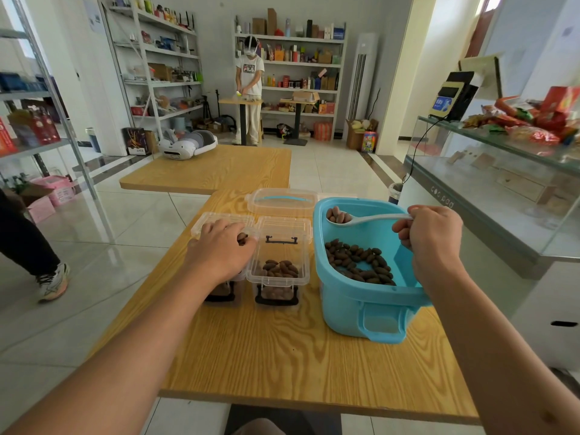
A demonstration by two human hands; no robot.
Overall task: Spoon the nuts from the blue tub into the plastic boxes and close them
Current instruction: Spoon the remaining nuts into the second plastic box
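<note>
The blue tub (pixel 354 306) stands on the right of the wooden table (pixel 282 356) with brown nuts (pixel 357 260) on its bottom. My right hand (pixel 433 237) grips the handle of a white spoon (pixel 370 218), whose bowl holds a few nuts above the tub's far side. Two clear plastic boxes sit left of the tub, lids hinged back. The right box (pixel 277 271) is open and holds nuts. My left hand (pixel 224 249) rests on top of the left box (pixel 219 293), covering most of it, fingers curled over its rim.
A clear lid with a blue handle (pixel 281 200) lies behind the boxes. A second wooden table (pixel 219 171) with a white headset stands farther back. A glass counter (pixel 502 183) runs along the right. One person stands at the far shelves, and a person's leg shows at left.
</note>
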